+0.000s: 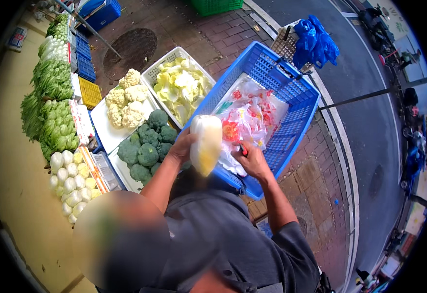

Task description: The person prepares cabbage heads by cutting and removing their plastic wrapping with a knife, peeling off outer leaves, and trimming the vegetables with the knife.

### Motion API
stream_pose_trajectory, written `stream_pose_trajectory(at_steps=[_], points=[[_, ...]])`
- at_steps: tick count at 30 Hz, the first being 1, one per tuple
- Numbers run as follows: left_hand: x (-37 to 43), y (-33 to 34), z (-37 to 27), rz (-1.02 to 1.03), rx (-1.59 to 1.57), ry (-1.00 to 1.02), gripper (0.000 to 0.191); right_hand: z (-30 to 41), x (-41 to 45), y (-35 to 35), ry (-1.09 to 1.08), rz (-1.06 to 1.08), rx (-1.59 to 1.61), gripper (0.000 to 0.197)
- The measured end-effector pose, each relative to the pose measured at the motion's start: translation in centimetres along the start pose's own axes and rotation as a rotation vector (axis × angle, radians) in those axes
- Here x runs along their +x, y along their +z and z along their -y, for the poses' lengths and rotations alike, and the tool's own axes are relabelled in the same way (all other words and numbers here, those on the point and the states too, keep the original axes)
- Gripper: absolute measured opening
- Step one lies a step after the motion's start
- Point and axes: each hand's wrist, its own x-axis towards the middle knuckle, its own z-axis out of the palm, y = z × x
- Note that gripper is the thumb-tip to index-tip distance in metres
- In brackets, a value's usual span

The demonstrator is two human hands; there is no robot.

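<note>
My left hand [185, 145] grips a pale napa cabbage [207, 146] with a yellowish tip, held over the near left rim of a large blue plastic crate [301, 124]. In my right hand [251, 161] is a small tool with a red and black handle [242, 149]; its blade or tip cannot be made out. That hand is above the crate's near part, a short way right of the cabbage. Crumpled white plastic bags with red print [253, 119] lie inside the crate.
Broccoli heads [148, 146] and cauliflowers [127, 99] sit on white foam lids at left. Beyond is a white basket [148, 75] of loose cabbage leaves [182, 82]. Stacked greens [54, 80] line the wall. Blue bags [314, 42] hang past the crate; a thin pole [89, 29] slants nearby.
</note>
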Motion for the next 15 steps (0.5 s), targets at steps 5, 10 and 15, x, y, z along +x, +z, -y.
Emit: stream_pose_trajectory(at_steps=[5, 10, 15], points=[[-0.3, 1.2, -1.7, 0.054, 0.137, -0.022, 0.088, 1.7, 3.5, -1.9, -0.194, 0.129, -0.196, 0.022], [-1.3, -0.2, -2.4, 0.044, 0.227, -0.062, 0.089, 1.3, 7.1, -0.7, -0.328, 0.277, -0.281, 0.016], [-2.7, -1.5, -4.7, 0.024, 0.249, -0.08, 0.086, 2.9, 9.6, 0.9, -0.435, 0.372, -0.335, 0.012]])
